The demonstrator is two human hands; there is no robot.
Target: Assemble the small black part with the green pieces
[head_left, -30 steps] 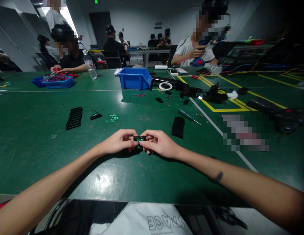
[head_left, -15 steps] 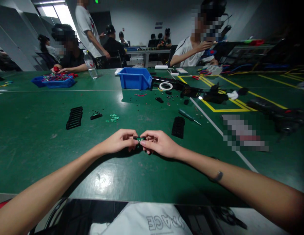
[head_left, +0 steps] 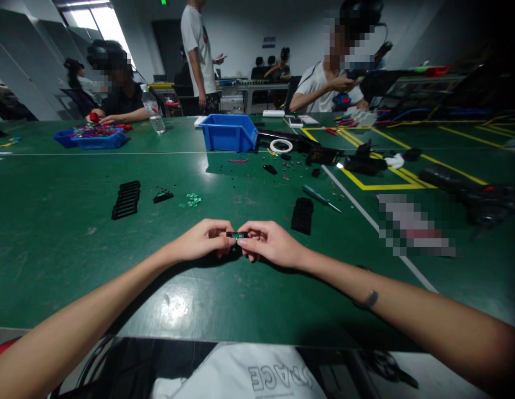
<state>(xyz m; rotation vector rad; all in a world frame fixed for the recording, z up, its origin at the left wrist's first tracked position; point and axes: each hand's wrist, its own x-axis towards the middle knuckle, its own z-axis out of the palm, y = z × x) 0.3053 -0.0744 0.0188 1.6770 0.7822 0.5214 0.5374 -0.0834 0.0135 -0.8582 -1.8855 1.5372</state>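
Note:
Between my two hands is a small black plastic housing with a green circuit board (head_left: 237,236) in it. My left hand (head_left: 208,239) pinches its left end, thumb in front and fingers curled behind. On the right end, my right hand (head_left: 266,243) grips it the same way, the thumb on the board's face. Both hands rest low over the green table (head_left: 191,299). Left of them lie loose small green boards (head_left: 193,200), a black part with green pieces (head_left: 163,196) and a row of black plastic frames (head_left: 126,200). Black housings (head_left: 302,216) lie to the right.
A screwdriver (head_left: 322,198) lies beyond the black housings. Farther back stand a blue bin (head_left: 229,133), a white tape ring (head_left: 281,146) and a water bottle (head_left: 153,111). Blue trays of wires (head_left: 97,139) sit at far left. Co-workers sit across the table; one person stands behind.
My hands and the small board in its housing have hardly moved. In the background, a person in a white shirt has walked from the left toward the middle.

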